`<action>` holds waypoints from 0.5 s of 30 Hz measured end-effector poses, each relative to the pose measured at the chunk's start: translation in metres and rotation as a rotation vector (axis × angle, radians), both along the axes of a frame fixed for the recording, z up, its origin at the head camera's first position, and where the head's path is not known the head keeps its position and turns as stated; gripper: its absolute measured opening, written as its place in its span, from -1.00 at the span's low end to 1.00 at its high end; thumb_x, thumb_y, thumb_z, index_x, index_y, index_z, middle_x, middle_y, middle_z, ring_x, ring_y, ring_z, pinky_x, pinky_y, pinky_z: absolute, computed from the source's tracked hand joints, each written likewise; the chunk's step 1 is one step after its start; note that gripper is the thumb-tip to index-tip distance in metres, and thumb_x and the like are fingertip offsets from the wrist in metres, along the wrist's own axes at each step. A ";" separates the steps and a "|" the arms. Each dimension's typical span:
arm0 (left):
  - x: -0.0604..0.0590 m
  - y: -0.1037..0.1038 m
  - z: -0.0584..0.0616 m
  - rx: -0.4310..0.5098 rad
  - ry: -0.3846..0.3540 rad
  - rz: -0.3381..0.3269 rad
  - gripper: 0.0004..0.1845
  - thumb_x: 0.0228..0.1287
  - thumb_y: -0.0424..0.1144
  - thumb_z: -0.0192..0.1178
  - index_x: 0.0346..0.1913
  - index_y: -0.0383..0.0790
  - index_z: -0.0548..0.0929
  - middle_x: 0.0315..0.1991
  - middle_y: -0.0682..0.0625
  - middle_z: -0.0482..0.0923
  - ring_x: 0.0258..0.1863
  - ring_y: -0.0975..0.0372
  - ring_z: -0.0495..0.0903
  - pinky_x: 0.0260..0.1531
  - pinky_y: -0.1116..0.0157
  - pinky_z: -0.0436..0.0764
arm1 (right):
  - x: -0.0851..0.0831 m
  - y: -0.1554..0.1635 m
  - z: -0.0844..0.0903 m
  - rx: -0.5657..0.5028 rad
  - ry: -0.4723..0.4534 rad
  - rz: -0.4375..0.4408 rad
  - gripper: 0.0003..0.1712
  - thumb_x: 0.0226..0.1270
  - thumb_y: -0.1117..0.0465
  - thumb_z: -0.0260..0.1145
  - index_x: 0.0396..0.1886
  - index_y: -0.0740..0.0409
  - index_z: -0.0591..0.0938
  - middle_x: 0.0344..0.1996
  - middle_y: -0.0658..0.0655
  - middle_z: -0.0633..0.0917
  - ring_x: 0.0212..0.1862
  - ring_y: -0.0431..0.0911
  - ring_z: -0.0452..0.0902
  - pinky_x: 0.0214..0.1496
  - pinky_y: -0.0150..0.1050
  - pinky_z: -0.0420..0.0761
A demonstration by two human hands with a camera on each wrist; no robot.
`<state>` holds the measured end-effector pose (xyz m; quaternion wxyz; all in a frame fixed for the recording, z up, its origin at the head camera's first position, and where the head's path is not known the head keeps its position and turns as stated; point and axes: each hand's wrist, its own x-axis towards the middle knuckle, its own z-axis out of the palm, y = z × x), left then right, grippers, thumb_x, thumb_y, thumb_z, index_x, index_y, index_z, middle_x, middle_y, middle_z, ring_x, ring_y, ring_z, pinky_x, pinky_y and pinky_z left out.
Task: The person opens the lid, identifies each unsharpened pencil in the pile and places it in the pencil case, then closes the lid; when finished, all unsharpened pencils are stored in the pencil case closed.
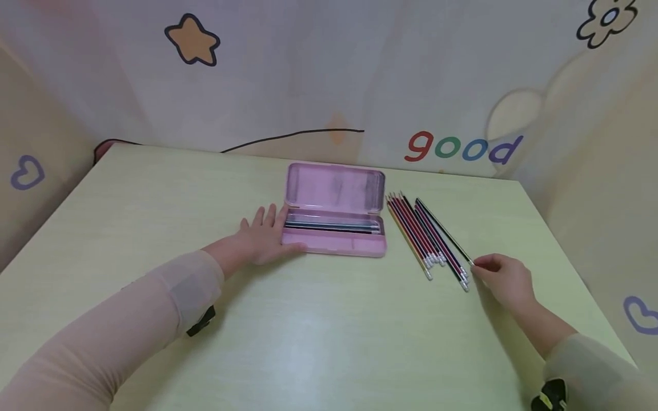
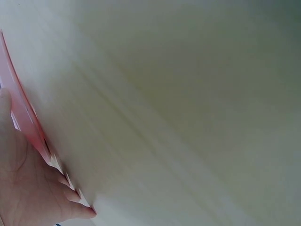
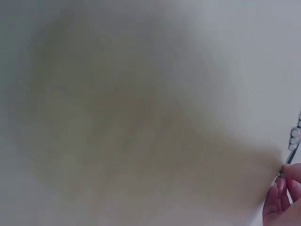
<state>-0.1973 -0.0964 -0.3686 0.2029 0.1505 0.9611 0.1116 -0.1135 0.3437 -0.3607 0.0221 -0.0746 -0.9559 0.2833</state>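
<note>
A person sits at a light green table (image 1: 319, 319). An open pink pencil case (image 1: 334, 214) lies in the middle of it, with its lid folded back toward the wall. A few pencils already lie inside the case (image 1: 331, 226), side by side.

The left hand (image 1: 264, 234) rests flat on the table with its fingers straight and spread. It touches the left end of the pencil case and holds nothing. In the left wrist view the hand (image 2: 28, 188) lies right against the pink edge of the case (image 2: 21, 110).

To the right of the case, a bunch of pencils (image 1: 424, 237) lies on the table, close together, with their white eraser ends pointing toward the person. One dark pencil (image 1: 444, 231) lies at the right side of the bunch.

The right hand (image 1: 506, 279) is just beside the near end of that dark pencil. Its fingers are curled, and the fingertips (image 1: 480, 264) pinch the pencil's end. The right wrist view is very blurry, but the fingers (image 3: 282, 190) seem to be closed on a thin pencil tip there, with small white eraser ends (image 3: 295, 134) just above.

Behind the table is a soft wall with a star (image 1: 192, 40) and the word "good" (image 1: 462, 147).
</note>
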 end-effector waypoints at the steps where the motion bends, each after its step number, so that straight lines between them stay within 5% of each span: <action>1: -0.001 0.000 -0.001 -0.003 0.002 -0.001 0.17 0.06 0.56 -0.29 0.44 -0.19 -0.47 0.45 -0.27 -0.43 0.40 -0.17 -0.42 0.23 -0.26 -0.21 | -0.001 0.001 0.000 0.004 -0.002 -0.005 -0.68 0.27 0.20 0.26 -0.13 0.39 0.63 -0.24 0.30 0.67 -0.18 0.11 0.53 -0.32 -0.33 0.46; 5: 0.000 0.001 -0.001 -0.010 0.006 -0.002 0.16 0.07 0.56 -0.28 0.44 -0.18 -0.46 0.46 -0.25 -0.41 0.40 -0.15 -0.41 0.24 -0.24 -0.22 | -0.004 0.006 0.002 -0.098 -0.064 -0.076 -0.57 0.29 0.10 0.25 -0.03 0.38 0.59 -0.20 0.24 0.65 -0.19 -0.02 0.50 -0.35 -0.43 0.49; 9: 0.003 0.002 0.006 -0.003 0.011 -0.005 0.15 0.10 0.53 -0.25 0.45 -0.20 -0.43 0.46 -0.27 -0.38 0.40 -0.16 -0.39 0.24 -0.24 -0.21 | -0.003 0.012 0.008 -0.264 -0.092 -0.163 -0.46 0.32 -0.01 0.22 0.09 0.34 0.52 -0.29 -0.08 0.61 -0.26 -0.27 0.46 -0.33 -0.53 0.50; 12: 0.004 0.002 0.007 -0.008 0.009 -0.005 0.15 0.09 0.54 -0.26 0.45 -0.20 -0.43 0.46 -0.27 -0.38 0.40 -0.16 -0.39 0.24 -0.24 -0.21 | -0.003 0.017 0.015 -0.426 -0.033 -0.219 -0.61 0.28 0.01 0.26 -0.04 0.18 0.61 -0.44 -0.31 0.60 -0.34 -0.43 0.50 -0.32 -0.60 0.49; 15: 0.003 0.001 0.003 -0.013 0.003 0.004 0.15 0.09 0.54 -0.28 0.44 -0.18 -0.45 0.46 -0.25 -0.40 0.41 -0.14 -0.41 0.25 -0.23 -0.20 | -0.004 0.020 0.022 -0.658 0.059 -0.274 -0.89 0.20 0.11 0.35 -0.29 0.00 0.69 -0.54 -0.31 0.65 -0.40 -0.48 0.55 -0.32 -0.64 0.48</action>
